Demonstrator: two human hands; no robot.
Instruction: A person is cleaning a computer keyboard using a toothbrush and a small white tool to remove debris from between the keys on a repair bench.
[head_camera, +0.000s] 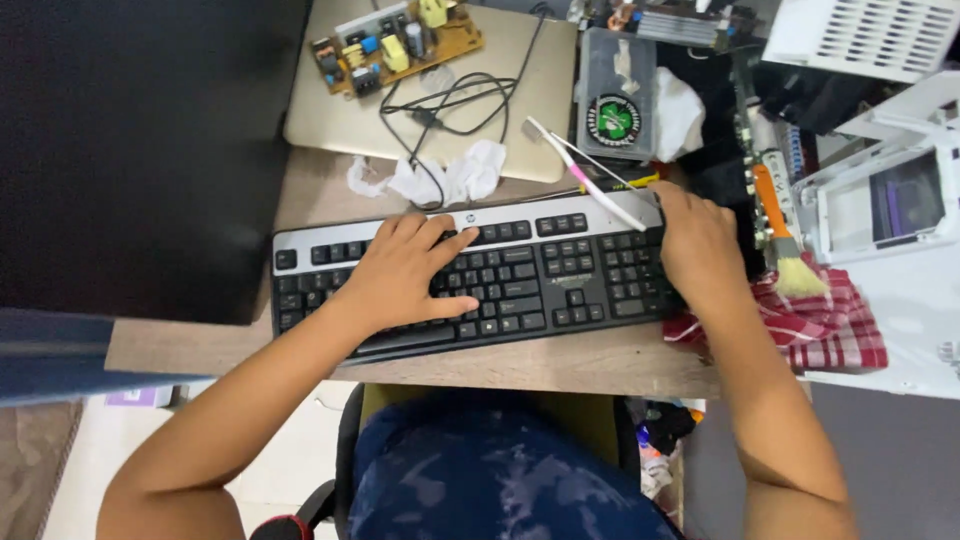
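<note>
Pressing my left hand (405, 275) flat, fingers spread, on the black keyboard (520, 275), I am gripping its far end with my right hand (700, 245), fingers curled over that edge; keeping both steady is stopping it sliding toward the white toothbrush (590, 180).

Bare desk (560, 362) strip along the near edge — behind the keyboard (520, 270), crumpled tissue (450, 175), cables (440, 105) and laptop (520, 70) crowd the way.

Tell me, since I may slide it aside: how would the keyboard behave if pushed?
The keyboard looks rigid and flat, so it probably slides as one piece. The left hand resting on it would likely resist. The toothbrush lying across its top edge might roll off.
</note>
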